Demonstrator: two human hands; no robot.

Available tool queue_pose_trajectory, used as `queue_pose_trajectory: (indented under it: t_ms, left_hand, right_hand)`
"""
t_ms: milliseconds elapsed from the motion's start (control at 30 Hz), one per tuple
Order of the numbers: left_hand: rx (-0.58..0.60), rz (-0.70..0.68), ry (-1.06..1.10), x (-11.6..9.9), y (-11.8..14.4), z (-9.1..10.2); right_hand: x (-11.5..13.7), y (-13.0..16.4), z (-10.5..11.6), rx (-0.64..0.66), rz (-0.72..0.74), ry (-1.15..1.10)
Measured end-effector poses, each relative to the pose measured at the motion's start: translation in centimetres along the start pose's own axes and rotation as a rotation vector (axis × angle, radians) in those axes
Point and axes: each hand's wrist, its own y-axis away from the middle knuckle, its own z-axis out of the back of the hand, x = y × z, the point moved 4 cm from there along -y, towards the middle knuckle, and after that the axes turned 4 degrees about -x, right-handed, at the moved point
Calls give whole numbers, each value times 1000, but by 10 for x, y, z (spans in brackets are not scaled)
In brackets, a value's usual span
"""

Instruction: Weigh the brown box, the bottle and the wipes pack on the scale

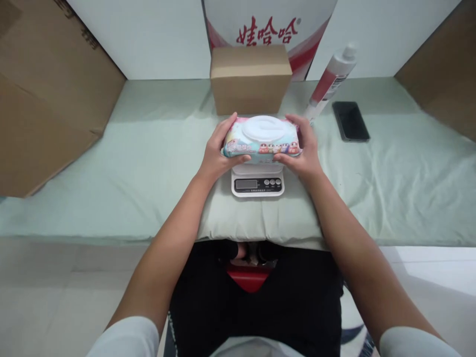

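A pack of wet wipes [245,148] with a white oval lid is gripped at its two ends. My left hand [217,151] is closed on the left end, thumb along the front. On the right end my right hand [307,148] holds it the same way. Below and partly behind the pack sits a white kitchen scale [258,187] with a small display and several round buttons. The pack covers most of the scale's platform; whether it touches the platform I cannot tell. The display looks blank.
Behind the pack stands a brown cardboard box [251,89]. A white and red bottle [330,82] and a black phone [351,121] are to its right. Large cardboard panels [48,109] flank the green cloth [156,163], whose front edge is near my lap.
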Motion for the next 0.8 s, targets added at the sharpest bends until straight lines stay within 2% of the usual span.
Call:
queue_pose_trajectory:
  t_ms: [233, 367, 467, 567, 800]
  left_hand:
    - [9, -39, -46, 1, -2, -3]
    - [-5, 34, -76, -1, -2, -1]
    - [-9, 98, -105, -5, -3, -1]
    - [-10, 99, -116, -8, -3, -1]
    - [4, 70, -170, -6, -1, -1]
  right_hand:
    - [-17, 6, -1, -84, 65, -2]
    - [-16, 8, -4, -127, 30, 34]
    - [-13, 8, -4, -118, -31, 70]
    - [-11, 9, -4, -87, -75, 95]
    - [-8, 8, -1, -98, -41, 58]
